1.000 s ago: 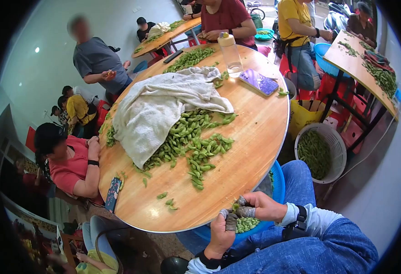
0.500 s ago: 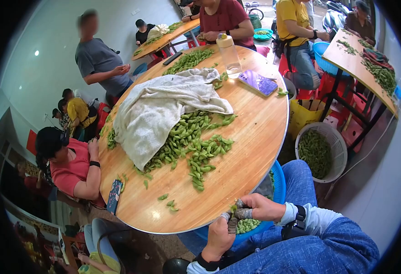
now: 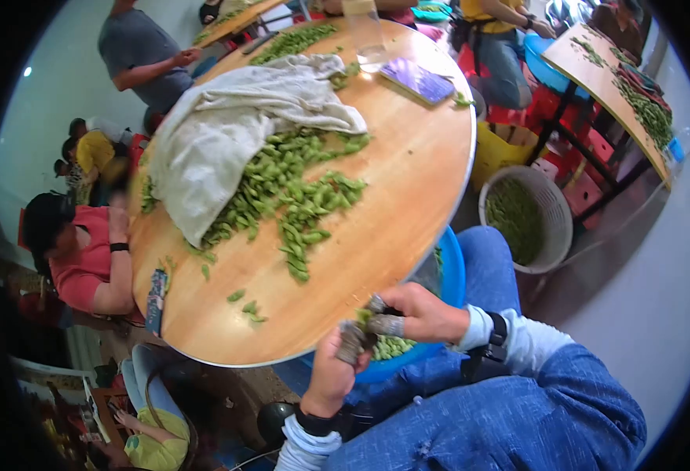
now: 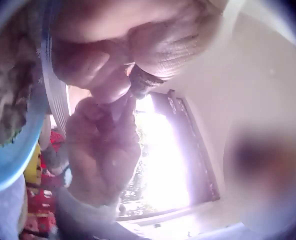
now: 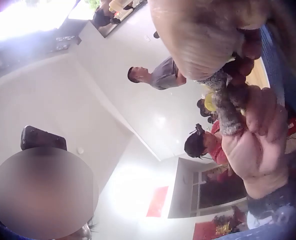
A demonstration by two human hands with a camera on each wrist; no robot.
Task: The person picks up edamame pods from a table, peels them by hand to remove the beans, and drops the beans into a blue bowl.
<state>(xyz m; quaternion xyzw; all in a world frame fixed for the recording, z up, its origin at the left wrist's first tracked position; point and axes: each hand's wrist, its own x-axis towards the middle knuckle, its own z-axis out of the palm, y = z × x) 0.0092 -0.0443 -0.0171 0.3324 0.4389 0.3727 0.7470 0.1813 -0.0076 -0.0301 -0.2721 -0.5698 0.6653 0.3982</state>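
Both hands meet above a blue basin (image 3: 452, 271) at the table's near edge. The left hand (image 3: 333, 369), with a grey wrap on its thumb, and the right hand (image 3: 419, 312), with grey wraps on its fingers, pinch a small green pod (image 3: 363, 315) between them. Shelled green beans (image 3: 392, 346) lie in the basin below. In the right wrist view the left hand (image 5: 258, 145) has its fingers curled close against the right hand (image 5: 203, 40). Green pods (image 3: 302, 188) are heaped on the wooden table, partly under a whitish cloth (image 3: 211, 133).
A purple phone (image 3: 417, 81) and a clear bottle (image 3: 367, 35) stand or lie at the table's far side. Another phone (image 3: 155, 302) is at the left edge. A white basket (image 3: 555, 224) of pods stands on the floor to the right. People sit and stand around the tables.
The head view has shifted, so the table and people appear higher and further left. The hands remain together at the pod; their wrists appear further left in view.
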